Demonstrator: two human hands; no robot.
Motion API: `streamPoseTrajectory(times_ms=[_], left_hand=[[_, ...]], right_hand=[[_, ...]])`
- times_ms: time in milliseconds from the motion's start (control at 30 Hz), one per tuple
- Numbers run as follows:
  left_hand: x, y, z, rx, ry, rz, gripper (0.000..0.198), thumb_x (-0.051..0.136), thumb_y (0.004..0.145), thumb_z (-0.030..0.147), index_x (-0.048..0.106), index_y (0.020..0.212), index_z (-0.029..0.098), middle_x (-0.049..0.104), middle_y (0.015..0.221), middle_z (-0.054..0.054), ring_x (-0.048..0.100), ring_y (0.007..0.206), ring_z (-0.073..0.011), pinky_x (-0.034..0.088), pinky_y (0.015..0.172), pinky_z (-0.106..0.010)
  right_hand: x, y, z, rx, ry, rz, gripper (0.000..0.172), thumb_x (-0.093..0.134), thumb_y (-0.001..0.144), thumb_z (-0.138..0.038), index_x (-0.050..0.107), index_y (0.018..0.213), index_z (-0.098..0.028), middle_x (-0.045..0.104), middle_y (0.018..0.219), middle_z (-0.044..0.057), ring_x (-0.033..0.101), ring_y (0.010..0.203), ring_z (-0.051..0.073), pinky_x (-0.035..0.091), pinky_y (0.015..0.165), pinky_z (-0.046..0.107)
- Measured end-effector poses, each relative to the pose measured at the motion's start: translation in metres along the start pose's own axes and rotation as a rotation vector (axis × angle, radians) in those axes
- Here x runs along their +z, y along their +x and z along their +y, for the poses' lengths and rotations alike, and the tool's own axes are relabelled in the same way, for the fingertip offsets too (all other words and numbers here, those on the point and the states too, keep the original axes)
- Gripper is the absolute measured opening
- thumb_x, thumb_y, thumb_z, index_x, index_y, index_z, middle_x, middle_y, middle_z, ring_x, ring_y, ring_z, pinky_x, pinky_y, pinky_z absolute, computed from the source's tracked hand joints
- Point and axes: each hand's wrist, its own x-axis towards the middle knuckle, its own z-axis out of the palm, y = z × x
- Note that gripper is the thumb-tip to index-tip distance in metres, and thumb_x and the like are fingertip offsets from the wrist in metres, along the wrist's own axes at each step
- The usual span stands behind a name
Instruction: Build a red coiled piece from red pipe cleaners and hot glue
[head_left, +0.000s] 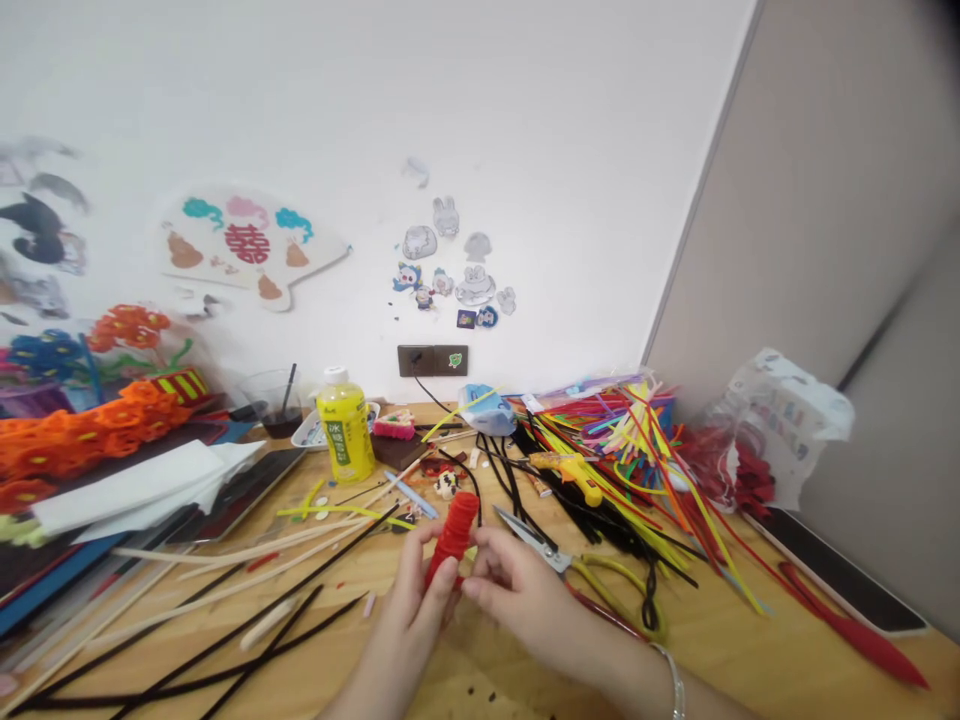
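A fuzzy red pipe cleaner coil [457, 522], wound into a thick upright roll, stands tilted slightly to the right above the wooden table. My left hand [418, 590] is wrapped round its lower part, with the thumb on the near side. My right hand [511, 580] is closed in a pinch at the coil's lower right, where a bit of red shows by the fingertips. Its fingers partly hide what they grip. Right behind my hands lie scissors [536, 540] with yellow-green handles and a small black-and-white piece [447, 486].
Loose black pipe cleaners [262, 640] and cream ones lie at left. A yellow drink bottle [345, 425] stands behind them. A yellow glue gun [574, 476] and a large heap of coloured pipe cleaners [600, 425] are at right. Orange fuzzy flowers [90, 440] sit far left.
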Motion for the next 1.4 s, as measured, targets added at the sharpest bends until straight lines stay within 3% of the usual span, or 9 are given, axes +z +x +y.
streamPoseTrajectory(times_ms=[167, 367, 567, 833, 1033, 1400], left_hand=[[0.004, 0.001, 0.002, -0.159, -0.349, -0.037, 0.048, 0.055, 0.074, 0.059, 0.035, 0.101, 0.025, 0.037, 0.049, 0.013, 0.032, 0.039, -0.0065, 0.022, 0.04, -0.017], [0.004, 0.003, -0.002, -0.192, -0.405, -0.028, 0.045, 0.055, 0.074, 0.058, 0.039, 0.098, 0.023, 0.046, 0.045, 0.012, 0.034, 0.037, -0.007, 0.025, 0.041, -0.018], [0.006, 0.007, -0.013, -0.309, -0.408, -0.093, 0.055, 0.058, 0.059, 0.07, 0.047, 0.074, 0.019, 0.047, 0.045, 0.008, 0.038, 0.036, -0.0075, 0.027, 0.039, -0.02], [0.007, 0.003, -0.008, -0.318, -0.452, -0.072, 0.042, 0.059, 0.068, 0.059, 0.048, 0.068, 0.019, 0.044, 0.045, 0.009, 0.037, 0.039, -0.0079, 0.025, 0.041, -0.019], [0.008, -0.003, 0.007, -0.388, -0.392, 0.104, 0.033, 0.057, 0.073, 0.053, 0.051, 0.075, 0.02, 0.035, 0.044, 0.011, 0.037, 0.038, -0.0093, 0.025, 0.042, -0.02], [0.011, -0.005, 0.013, -0.404, -0.44, 0.202, 0.047, 0.066, 0.058, 0.061, 0.047, 0.068, 0.019, 0.03, 0.043, 0.013, 0.022, 0.037, -0.0031, 0.016, 0.04, -0.014]], right_hand=[[0.003, -0.001, -0.007, -0.001, -0.098, 0.05, 0.026, 0.05, 0.079, -0.016, 0.057, 0.104, -0.016, 0.038, 0.06, -0.006, 0.037, 0.054, 0.009, 0.029, 0.05, 0.02], [0.002, -0.003, -0.011, 0.002, -0.184, 0.007, 0.035, 0.047, 0.078, -0.013, 0.059, 0.11, -0.019, 0.036, 0.054, -0.007, 0.033, 0.047, 0.008, 0.024, 0.043, 0.019], [-0.001, -0.003, -0.01, -0.059, -0.346, 0.04, 0.035, 0.048, 0.075, -0.011, 0.063, 0.106, -0.018, 0.04, 0.053, -0.007, 0.035, 0.048, 0.008, 0.026, 0.045, 0.019], [0.0, -0.007, -0.015, -0.067, -0.465, 0.041, 0.031, 0.053, 0.075, -0.017, 0.064, 0.103, -0.02, 0.046, 0.055, -0.006, 0.04, 0.049, 0.009, 0.028, 0.046, 0.019], [0.009, -0.01, -0.017, -0.167, -0.561, 0.053, 0.024, 0.048, 0.078, -0.016, 0.063, 0.096, -0.02, 0.065, 0.073, 0.002, 0.052, 0.059, 0.013, 0.035, 0.054, 0.022], [0.006, -0.013, -0.013, -0.293, -0.777, 0.106, 0.018, 0.05, 0.084, -0.024, 0.064, 0.094, -0.019, 0.07, 0.079, 0.006, 0.063, 0.069, 0.02, 0.038, 0.062, 0.026]])
